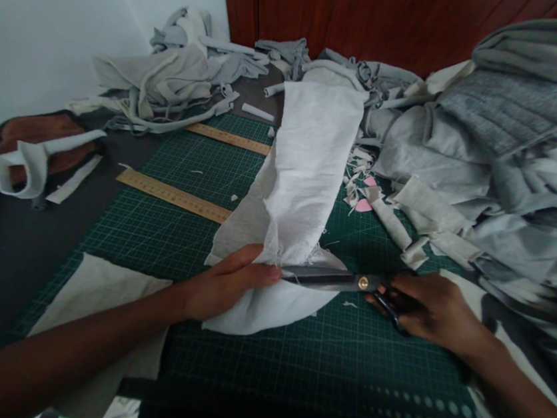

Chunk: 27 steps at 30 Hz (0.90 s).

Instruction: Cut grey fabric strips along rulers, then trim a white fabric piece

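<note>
A long white piece of fabric (313, 158) stretches from the far heap toward me over the green cutting mat (297, 374). My left hand (229, 282) pinches it near its lower part, thumb on top and fingers partly hidden beneath. My right hand (433, 309) grips the black handles of the scissors (363, 283), whose blades point left across the cloth. The blade tips lie close to my left thumb. A rounded white section of cloth spreads below the blades, and a frayed edge shows just above them.
Two wooden rulers (174, 195) lie on the mat at the left. Piles of grey fabric (416, 139) crowd the right side, with small scraps and pink bits beside them. Another cloth heap (158, 82) rests at the back left. A pale fabric piece (101, 289) sits under my left forearm.
</note>
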Available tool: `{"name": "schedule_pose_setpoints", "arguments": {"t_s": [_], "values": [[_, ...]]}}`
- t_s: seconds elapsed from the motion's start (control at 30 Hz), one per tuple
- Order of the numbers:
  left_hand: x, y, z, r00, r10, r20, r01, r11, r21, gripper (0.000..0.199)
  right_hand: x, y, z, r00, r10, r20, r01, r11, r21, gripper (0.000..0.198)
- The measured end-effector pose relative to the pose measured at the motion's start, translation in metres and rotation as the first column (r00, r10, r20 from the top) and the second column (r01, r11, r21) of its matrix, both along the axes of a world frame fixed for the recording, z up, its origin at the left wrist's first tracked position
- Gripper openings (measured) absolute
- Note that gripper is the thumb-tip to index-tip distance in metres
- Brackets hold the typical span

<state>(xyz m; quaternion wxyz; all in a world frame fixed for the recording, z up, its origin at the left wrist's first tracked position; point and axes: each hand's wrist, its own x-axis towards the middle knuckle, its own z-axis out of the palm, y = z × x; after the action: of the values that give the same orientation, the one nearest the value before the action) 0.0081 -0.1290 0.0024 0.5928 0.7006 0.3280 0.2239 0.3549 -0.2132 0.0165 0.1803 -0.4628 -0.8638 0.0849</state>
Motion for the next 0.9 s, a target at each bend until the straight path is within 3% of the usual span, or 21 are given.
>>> {"name": "schedule_pose_setpoints", "arguments": {"t_s": [0.13,0.27,0.4,0.9], "values": [[0.001,0.000,0.002,1.000,0.024,0.005,-0.023,0.994,-0.106,0.026,-0.002,-0.001,-0.002,1.000,-0.024,-0.004,0.024,1.000,0.008,0.016],[0.005,-0.001,0.017,0.996,0.038,-0.078,-0.055,0.971,-0.232,0.027,0.000,-0.003,-0.007,0.999,-0.044,-0.006,0.044,0.999,-0.001,0.010],[0.009,-0.002,0.032,0.983,0.064,-0.173,-0.119,0.937,-0.328,0.030,-0.001,-0.002,-0.004,1.000,-0.015,0.003,0.015,0.998,0.054,0.019],[0.009,0.000,0.028,0.990,0.088,-0.109,-0.115,0.953,-0.281,0.026,-0.001,0.001,0.003,0.993,-0.016,0.115,-0.005,0.983,0.184,0.012]]}}
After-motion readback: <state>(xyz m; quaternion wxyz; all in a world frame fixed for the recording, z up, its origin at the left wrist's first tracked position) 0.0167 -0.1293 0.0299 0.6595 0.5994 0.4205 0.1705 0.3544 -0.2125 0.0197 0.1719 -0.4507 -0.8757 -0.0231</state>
